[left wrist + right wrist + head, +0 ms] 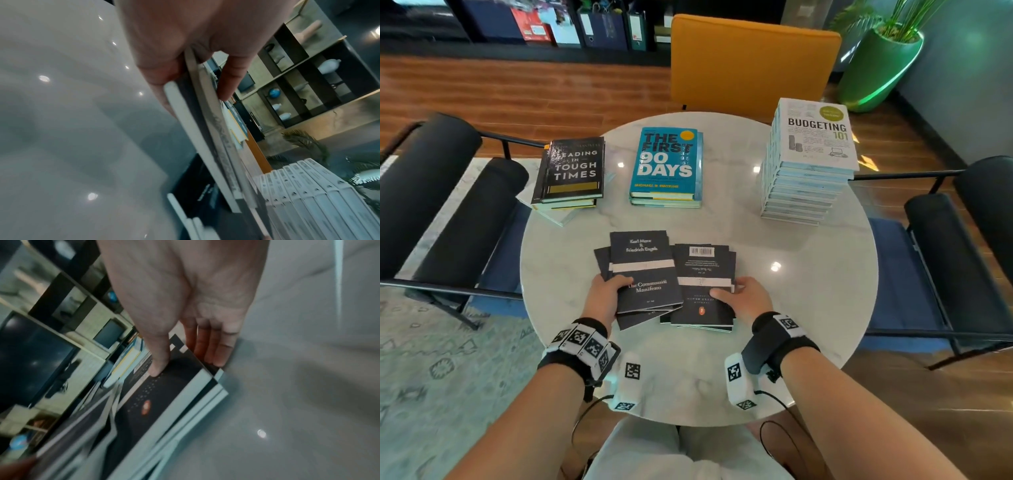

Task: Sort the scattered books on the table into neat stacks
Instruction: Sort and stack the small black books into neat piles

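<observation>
Several thin black paperbacks lie fanned out near the front of the round marble table point(808, 274). My left hand point(607, 294) grips the left bunch, topped by "The Communist Manifesto" point(645, 270), thumb on the cover and fingers underneath point(230, 81). My right hand point(743, 298) holds the right bunch point(702, 284), whose top book lies back cover up, thumb point(159, 360) pressed on top and fingers along its right edge. Both bunches overlap in the middle.
Three stacks stand at the back: "Leading in Tough Times" point(571, 171) left, "The First 90 Days" point(666, 164) centre, a tall "Budgeting 101" pile point(811, 154) right. An orange chair point(750, 61) is beyond, black armchairs point(441, 192) flank the table, a green planter point(876, 68) is far right.
</observation>
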Demonstrator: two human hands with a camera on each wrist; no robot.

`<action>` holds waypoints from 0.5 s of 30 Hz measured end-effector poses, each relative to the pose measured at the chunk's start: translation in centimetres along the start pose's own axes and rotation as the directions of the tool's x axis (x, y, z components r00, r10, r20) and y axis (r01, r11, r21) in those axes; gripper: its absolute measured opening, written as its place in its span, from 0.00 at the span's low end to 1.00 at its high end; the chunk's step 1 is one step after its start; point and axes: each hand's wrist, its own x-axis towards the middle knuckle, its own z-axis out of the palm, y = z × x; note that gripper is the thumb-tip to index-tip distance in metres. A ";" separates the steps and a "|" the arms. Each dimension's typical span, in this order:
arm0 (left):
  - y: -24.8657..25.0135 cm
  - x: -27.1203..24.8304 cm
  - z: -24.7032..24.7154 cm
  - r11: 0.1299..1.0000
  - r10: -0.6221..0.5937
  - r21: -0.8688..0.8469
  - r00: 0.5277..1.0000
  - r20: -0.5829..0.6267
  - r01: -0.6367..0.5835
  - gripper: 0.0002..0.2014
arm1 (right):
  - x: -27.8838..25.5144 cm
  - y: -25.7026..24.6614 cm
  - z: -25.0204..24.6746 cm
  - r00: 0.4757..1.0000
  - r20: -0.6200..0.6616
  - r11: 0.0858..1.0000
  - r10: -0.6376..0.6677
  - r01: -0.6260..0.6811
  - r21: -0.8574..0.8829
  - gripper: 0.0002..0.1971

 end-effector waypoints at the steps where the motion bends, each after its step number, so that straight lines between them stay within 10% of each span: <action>1: -0.1 -0.3 -0.4 1.000 -0.002 -0.010 1.000 -0.008 0.002 0.17 | 0.2 0.2 -0.4 1.000 -0.005 1.000 -0.008 0.008 -0.030 0.14; 6: -0.6 -1.3 -1.1 1.000 -0.012 0.007 1.000 0.013 0.012 0.09 | 0.8 -0.2 -2.2 0.988 -0.157 0.997 0.001 -0.013 -0.072 0.13; 10: -0.5 -1.5 -1.0 1.000 -0.026 0.005 0.998 0.051 0.026 0.08 | -0.4 -2.8 -2.4 0.949 -0.261 0.951 -0.178 0.235 0.204 0.09; 15: -0.2 -0.7 -1.7 0.999 -0.042 -0.011 0.993 0.106 0.044 0.08 | -1.2 -5.6 -1.1 0.858 -0.013 0.841 -0.513 0.506 0.190 0.14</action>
